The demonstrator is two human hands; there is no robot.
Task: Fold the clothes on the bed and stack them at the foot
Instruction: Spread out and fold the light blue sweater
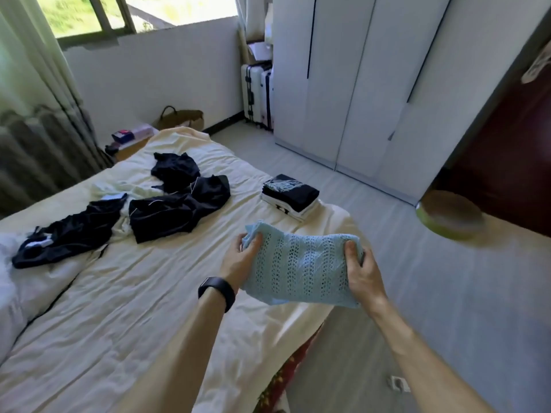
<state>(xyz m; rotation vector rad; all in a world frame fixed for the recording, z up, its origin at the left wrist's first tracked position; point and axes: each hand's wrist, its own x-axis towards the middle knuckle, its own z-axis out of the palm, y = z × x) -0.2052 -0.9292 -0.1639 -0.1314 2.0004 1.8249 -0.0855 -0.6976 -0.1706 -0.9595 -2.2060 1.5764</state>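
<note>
I hold a folded light blue knit top (301,271) above the bed's near right edge. My left hand (240,259) grips its left end and my right hand (363,271) grips its right end. A stack of folded clothes (290,198), black on top with white below, sits at the bed's right edge beyond the knit top. Unfolded dark garments (176,208) lie crumpled in the middle of the cream sheet (134,293), with another dark garment (65,234) further left and some white cloth (119,189) among them.
White wardrobe doors (351,84) stand to the right across a strip of grey floor (447,293). Two suitcases (258,93) and a woven bag (182,117) stand by the far wall. A round green-rimmed object (447,217) is at the right. White bedding (9,281) lies at the left.
</note>
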